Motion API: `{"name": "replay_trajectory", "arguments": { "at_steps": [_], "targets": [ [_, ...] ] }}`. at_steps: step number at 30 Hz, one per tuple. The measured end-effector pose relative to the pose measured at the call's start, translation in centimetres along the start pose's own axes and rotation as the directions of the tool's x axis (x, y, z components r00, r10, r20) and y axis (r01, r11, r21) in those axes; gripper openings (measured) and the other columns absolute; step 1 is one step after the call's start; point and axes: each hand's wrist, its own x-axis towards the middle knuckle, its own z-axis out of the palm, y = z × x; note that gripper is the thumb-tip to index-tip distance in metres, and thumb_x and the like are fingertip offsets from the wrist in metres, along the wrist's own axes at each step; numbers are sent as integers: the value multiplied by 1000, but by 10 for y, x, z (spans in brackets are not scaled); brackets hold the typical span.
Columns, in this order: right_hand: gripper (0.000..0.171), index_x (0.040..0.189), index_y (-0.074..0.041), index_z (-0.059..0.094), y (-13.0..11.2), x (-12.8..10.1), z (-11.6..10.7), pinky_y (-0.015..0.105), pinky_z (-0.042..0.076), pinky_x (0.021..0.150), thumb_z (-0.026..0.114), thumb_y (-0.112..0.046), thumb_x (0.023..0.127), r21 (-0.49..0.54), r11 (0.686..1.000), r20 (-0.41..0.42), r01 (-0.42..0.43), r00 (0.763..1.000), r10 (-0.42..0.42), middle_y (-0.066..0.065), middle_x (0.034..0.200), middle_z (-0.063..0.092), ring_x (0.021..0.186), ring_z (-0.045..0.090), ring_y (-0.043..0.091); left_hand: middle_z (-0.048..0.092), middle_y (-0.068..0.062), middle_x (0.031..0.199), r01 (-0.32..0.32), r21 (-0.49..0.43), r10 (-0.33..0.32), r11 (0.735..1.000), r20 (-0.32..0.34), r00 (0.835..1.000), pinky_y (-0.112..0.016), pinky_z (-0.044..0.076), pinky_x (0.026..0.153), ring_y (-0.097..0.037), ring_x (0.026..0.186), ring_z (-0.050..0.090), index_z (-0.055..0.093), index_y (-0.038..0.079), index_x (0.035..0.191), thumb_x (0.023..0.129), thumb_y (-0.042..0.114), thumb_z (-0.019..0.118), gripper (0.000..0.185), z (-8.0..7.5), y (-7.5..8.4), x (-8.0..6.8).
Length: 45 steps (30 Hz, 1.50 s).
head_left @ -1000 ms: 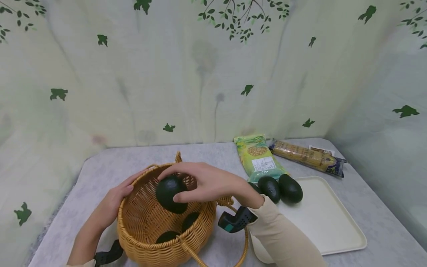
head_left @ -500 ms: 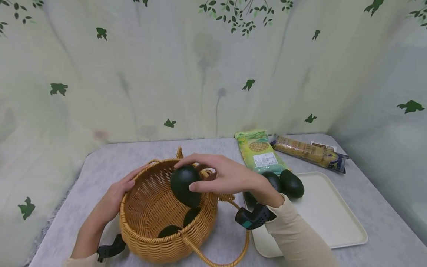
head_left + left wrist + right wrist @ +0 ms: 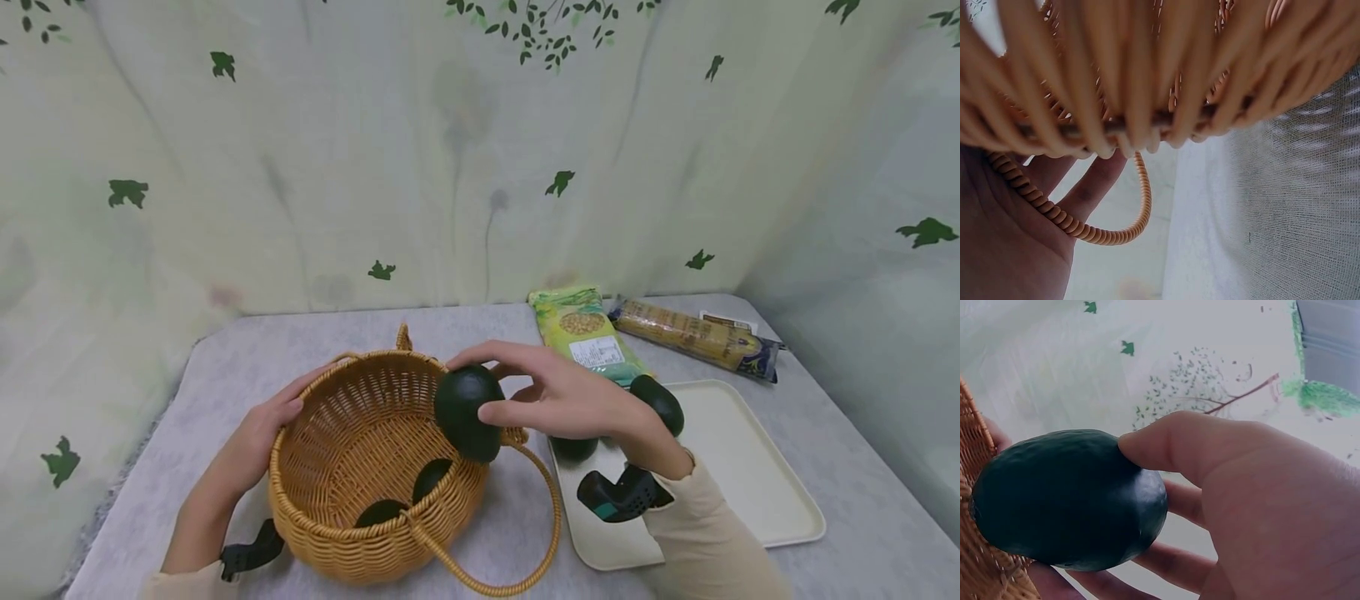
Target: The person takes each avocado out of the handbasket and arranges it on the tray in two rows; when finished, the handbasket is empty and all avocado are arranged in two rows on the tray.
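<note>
My right hand [image 3: 558,402] grips a dark green avocado [image 3: 467,412] between thumb and fingers, just above the right rim of a wicker basket [image 3: 300,521]. The right wrist view shows the same avocado [image 3: 1066,497] filling the grasp of my right hand [image 3: 1260,506], with the basket's rim [image 3: 972,487] at the left edge. My left hand [image 3: 251,437] rests against the basket's left side, its fingers lying along the rim. Seen from the left wrist, that palm [image 3: 1010,244] lies flat against the basket's weave [image 3: 1147,75]. Two avocados [image 3: 431,479] [image 3: 378,512] lie in the basket.
A cream tray [image 3: 738,483] sits right of the basket, holding two avocados [image 3: 660,402] [image 3: 573,447] at its far left corner. Behind it lie a green packet [image 3: 585,333] and a long yellow packet [image 3: 693,337]. The basket's loop handle [image 3: 525,575] lies on the grey cloth.
My right hand has lifted the avocado from over the basket's middle and carried it rightward to the right rim. The left hand stays on the basket.
</note>
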Motion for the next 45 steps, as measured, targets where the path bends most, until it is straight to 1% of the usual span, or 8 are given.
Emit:
{"name": "replay_trajectory", "arguments": {
  "at_steps": [5, 8, 11, 15, 20, 27, 33, 45],
  "targets": [
    [47, 145, -27, 56, 5, -11, -4, 42, 59, 86, 67, -19, 100, 24, 1000, -14, 7, 1000, -6, -3, 142, 58, 123, 62, 19, 47, 22, 151, -11, 10, 11, 1000, -6, 1000, -12, 41, 97, 10, 130, 46, 40, 21, 160, 114, 21, 25, 49, -1, 1, 1],
    [47, 147, -21, 55, 9, -17, -6, 42, 60, 85, 66, -18, 101, 20, 1000, -11, 19, 1000, -18, 1, 142, 58, 120, 63, 21, 47, 15, 153, -3, -1, 3, 1000, 1, 1000, -13, 43, 96, 9, 131, 46, 40, 22, 160, 114, 22, 24, 49, -2, 1, 2],
    [47, 147, -21, 54, 13, -24, -7, 39, 60, 86, 66, -18, 101, 3, 1000, -19, 26, 999, -26, 1, 142, 58, 119, 64, 20, 48, 9, 154, 6, -8, -6, 1000, 5, 1000, -14, 44, 96, 8, 131, 46, 39, 23, 161, 114, 23, 24, 49, -2, 1, 2],
    [48, 146, -24, 55, 19, -34, -9, 38, 60, 87, 67, -16, 101, -20, 1000, -47, 20, 999, -20, 0, 140, 60, 116, 65, 19, 48, 10, 154, 5, -11, -5, 1000, 6, 1000, -15, 44, 96, 7, 130, 47, 40, 23, 160, 114, 23, 24, 49, -3, 2, 1],
    [47, 146, -19, 54, 25, -45, -11, 38, 60, 86, 66, -14, 101, -42, 999, -58, 12, 998, -14, 6, 138, 61, 111, 68, 20, 47, 12, 153, 7, -20, -7, 1000, 8, 1000, -14, 44, 96, 8, 131, 47, 40, 22, 161, 114, 24, 25, 49, -3, 1, 1],
    [46, 145, -24, 54, 31, -61, -15, 38, 59, 78, 66, -17, 101, -85, 996, -75, -41, 997, 35, 5, 122, 70, 100, 70, 19, 49, 5, 154, 15, -11, -15, 1000, 7, 1000, -19, 48, 94, 6, 129, 49, 40, 23, 160, 114, 25, 24, 49, -3, 1, 1],
    [47, 146, -25, 54, 37, -72, -15, 38, 59, 80, 66, -17, 101, -82, 994, -94, -67, 994, 59, 7, 135, 64, 110, 69, 22, 48, 8, 153, 19, -20, -19, 1000, 7, 1000, -19, 48, 94, 6, 129, 49, 40, 23, 161, 114, 26, 24, 49, -3, 3, 1],
    [43, 143, -26, 56, 50, -90, -16, 36, 58, 79, 67, -17, 101, -128, 987, -117, -92, 990, 77, 4, 136, 61, 111, 66, 21, 47, 4, 154, 50, -53, -49, 997, 22, 999, -24, 51, 92, 6, 127, 50, 37, 22, 162, 114, 27, 27, 49, -1, 5, 0]
  ]
}}
